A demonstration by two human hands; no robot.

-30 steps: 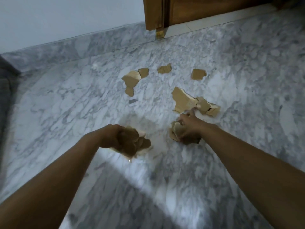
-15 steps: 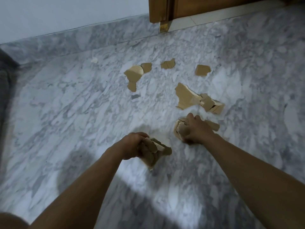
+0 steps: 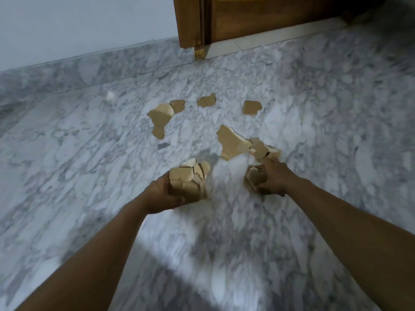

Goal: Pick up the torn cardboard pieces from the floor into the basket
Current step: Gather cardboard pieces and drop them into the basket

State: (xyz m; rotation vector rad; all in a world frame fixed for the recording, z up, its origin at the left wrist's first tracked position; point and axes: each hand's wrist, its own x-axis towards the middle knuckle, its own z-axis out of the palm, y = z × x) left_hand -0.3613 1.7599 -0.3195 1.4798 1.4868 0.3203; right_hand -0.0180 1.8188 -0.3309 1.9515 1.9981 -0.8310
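About halfway, I'd say. The left hand [image 3: 160,195] has its fingers curled round a thick stack of cardboard pieces [image 3: 187,184], held low over the marble floor [image 3: 67,164]; the right hand [image 3: 274,179] has its fingers clenched on a smaller wad [image 3: 254,177], right down near the floor, though I can't tell whether it touches. So there are two handfuls gathered, but nothing is in the basket, which is nowhere to be seen from here.

Lying loose, left to right: a curved piece [image 3: 160,115] with a little scrap [image 3: 158,133] just below it and another scrap [image 3: 177,105] against its upper right edge; a small notched piece [image 3: 206,101] further along; a squarish piece [image 3: 252,107] well apart to the right. Nearer the person, a big jagged piece [image 3: 231,142] touches a crumpled folded bit [image 3: 263,150], which sits just beside the right hand's knuckles. That makes about seven on the floor, so a fair share of the picking up is yet to do, and then the carry to the basket.

The cardboard is plain tan and ragged along every tear, paler where the layers have split; most pieces lie flat, a few curl or fold. It looks light and stiff. The left-hand stack is fanned and uneven at the top, so I'd guess an outer piece could slip loose.
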